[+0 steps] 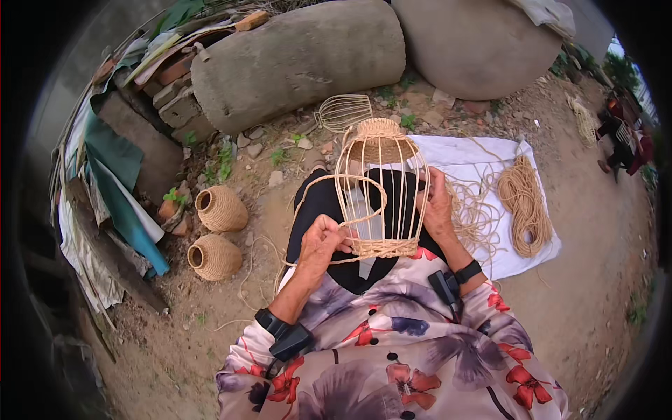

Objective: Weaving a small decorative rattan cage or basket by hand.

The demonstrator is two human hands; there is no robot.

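Note:
A half-woven basket frame (384,247) of bare ribs stands over my lap, with coiled weaving at its far end and a braided band at its near end. My left hand (323,241) is closed in a pinch on a straw-coloured cord (329,176) at the frame's lower left. That cord loops up across the ribs and back down. On the right side, my right hand (437,204) grips the ribs, its fingers partly hidden behind them. Two finished-looking woven pots (231,208) lie on the ground to the left, their round mouths facing left.
A white sheet (437,148) on the right carries a coiled cord bundle (525,206) and tangled loose cord (476,217). Another bare rib frame (344,112) lies beyond my knees. Large stone cylinders (301,59), bricks (183,112) and a teal cloth (115,168) border the dirt ground.

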